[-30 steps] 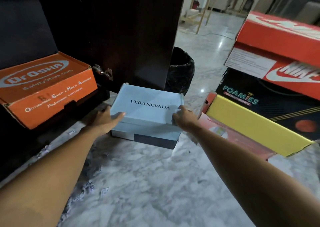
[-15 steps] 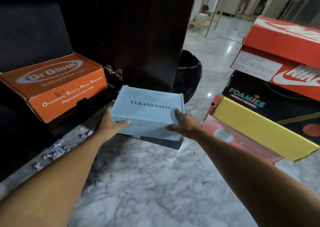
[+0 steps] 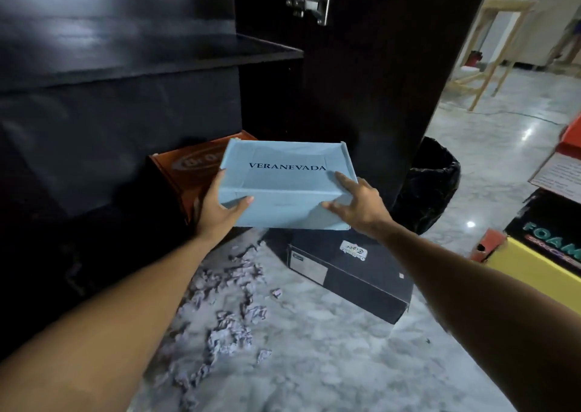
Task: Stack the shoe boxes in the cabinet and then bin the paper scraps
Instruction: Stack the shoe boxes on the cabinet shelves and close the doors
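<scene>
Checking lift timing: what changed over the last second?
Both hands, left hand and right hand, raised the light blue box off the black box, toward the orange box in the cabinet. Grip unchanged; paper scraps remain on the floor.

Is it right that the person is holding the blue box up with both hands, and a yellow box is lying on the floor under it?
Not quite. The box under the blue box is black, not yellow. The head view shows it. The left hand and right hand do hold it up.
</scene>
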